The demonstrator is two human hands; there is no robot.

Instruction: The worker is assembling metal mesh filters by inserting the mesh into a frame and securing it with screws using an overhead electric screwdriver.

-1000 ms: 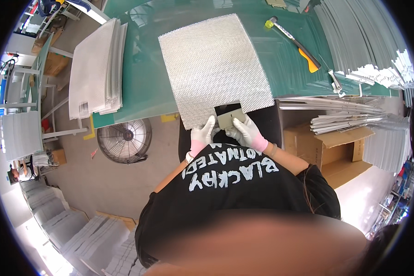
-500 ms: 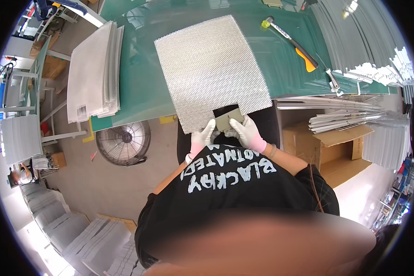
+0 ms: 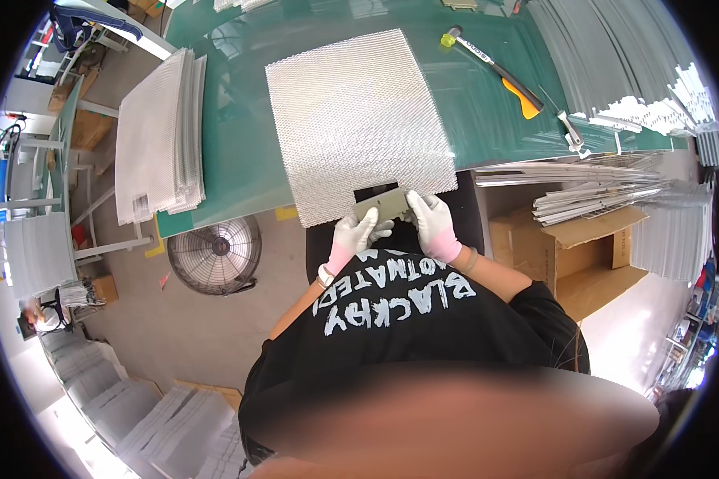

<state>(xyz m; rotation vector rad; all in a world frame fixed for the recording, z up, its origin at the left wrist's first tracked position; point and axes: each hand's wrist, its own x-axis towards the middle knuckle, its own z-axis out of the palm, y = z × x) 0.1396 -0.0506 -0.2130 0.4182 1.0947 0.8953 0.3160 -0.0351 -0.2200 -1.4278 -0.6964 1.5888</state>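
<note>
A silvery mesh sheet (image 3: 359,112) lies flat with its near edge reaching past the table edge. At that edge, beside a dark rectangular cut-out (image 3: 367,193), sits a small olive-grey plate (image 3: 383,207), slightly tilted. My left hand (image 3: 356,234), in a white and pink glove, pinches the plate's left part, thumb on top and fingers beneath. My right hand (image 3: 432,221), gloved alike, grips at the plate's right end, close to the sheet's near right corner. The fingers under the plate are partly hidden.
A stack of mesh sheets (image 3: 158,136) stands at the table's left. To the right lie a hammer (image 3: 499,73) and a hand tool with a grey handle (image 3: 571,132), near long metal strips (image 3: 599,60). Below are a floor fan (image 3: 214,254) and an open cardboard box (image 3: 587,259).
My right hand has slid from the plate's top face to its right end. Sheet and plate appear slightly further left in view, which has itself shifted a little.
</note>
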